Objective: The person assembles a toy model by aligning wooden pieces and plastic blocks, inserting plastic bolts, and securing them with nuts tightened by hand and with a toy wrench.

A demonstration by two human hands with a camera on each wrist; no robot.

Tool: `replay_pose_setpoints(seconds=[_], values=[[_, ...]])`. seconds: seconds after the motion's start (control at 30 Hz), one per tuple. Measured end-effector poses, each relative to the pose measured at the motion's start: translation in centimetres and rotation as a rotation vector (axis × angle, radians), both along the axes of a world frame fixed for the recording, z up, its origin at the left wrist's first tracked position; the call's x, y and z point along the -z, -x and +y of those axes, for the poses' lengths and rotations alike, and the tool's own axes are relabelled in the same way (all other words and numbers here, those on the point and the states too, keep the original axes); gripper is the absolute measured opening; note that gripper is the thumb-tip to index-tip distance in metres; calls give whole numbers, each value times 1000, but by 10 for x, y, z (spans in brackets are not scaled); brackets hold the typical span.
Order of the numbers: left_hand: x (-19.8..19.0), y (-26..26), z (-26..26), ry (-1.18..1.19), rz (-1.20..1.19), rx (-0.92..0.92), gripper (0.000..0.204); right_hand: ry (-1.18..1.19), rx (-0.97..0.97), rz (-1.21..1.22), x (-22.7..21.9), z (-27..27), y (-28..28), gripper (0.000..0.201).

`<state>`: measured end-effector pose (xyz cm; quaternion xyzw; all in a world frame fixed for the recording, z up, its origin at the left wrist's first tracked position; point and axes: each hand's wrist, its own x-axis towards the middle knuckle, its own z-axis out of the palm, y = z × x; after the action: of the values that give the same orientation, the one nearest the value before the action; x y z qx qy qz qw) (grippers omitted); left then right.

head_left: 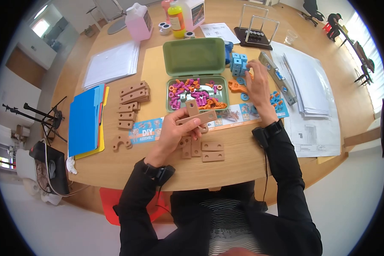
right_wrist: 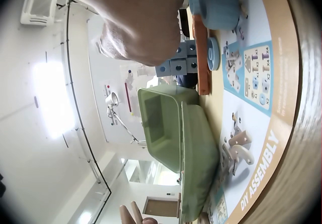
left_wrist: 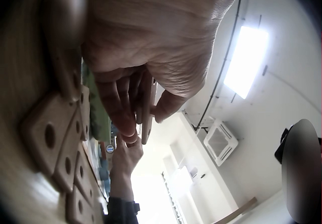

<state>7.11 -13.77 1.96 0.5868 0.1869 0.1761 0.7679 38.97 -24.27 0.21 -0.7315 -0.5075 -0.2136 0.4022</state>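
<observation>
My left hand pinches a flat brown strip with holes, which crosses a second brown strip pointing away from me. In the left wrist view, the strips show edge-on between thumb and fingers. Bent fingers of my right hand reach the near right side of the stacked blue blocks; I cannot tell whether they grip one. Just left of that hand lies an orange wrench-shaped piece. In the right wrist view, the hand hides its own fingertips.
A green box stands with its lid up, holding purple and orange bolts and nuts. More brown strips lie left, others in front. Blue round pieces, a level and papers are right. Bottles stand behind.
</observation>
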Motion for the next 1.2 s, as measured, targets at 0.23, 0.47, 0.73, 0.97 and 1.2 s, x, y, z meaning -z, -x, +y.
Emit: replay_pose_setpoints(seconds=[0.23, 0.47, 0.73, 0.97, 1.2], values=[[-5, 1, 0, 60, -20, -3, 29, -86, -25, 6, -22, -5, 16, 24], [-2, 1, 1, 59, -43, -50, 31, -135, -211, 587, -33, -24, 70, 34], [-3, 0, 1, 48, -27, -48, 35, 54, -621, 1146, -7, -29, 117, 37], [1, -1, 2, 61, -28, -56, 33, 111, -682, 1337, -22, -34, 123, 38], [-2, -1, 2, 41, -11, -66, 31, 121, -741, 1318, -22, -36, 126, 41]])
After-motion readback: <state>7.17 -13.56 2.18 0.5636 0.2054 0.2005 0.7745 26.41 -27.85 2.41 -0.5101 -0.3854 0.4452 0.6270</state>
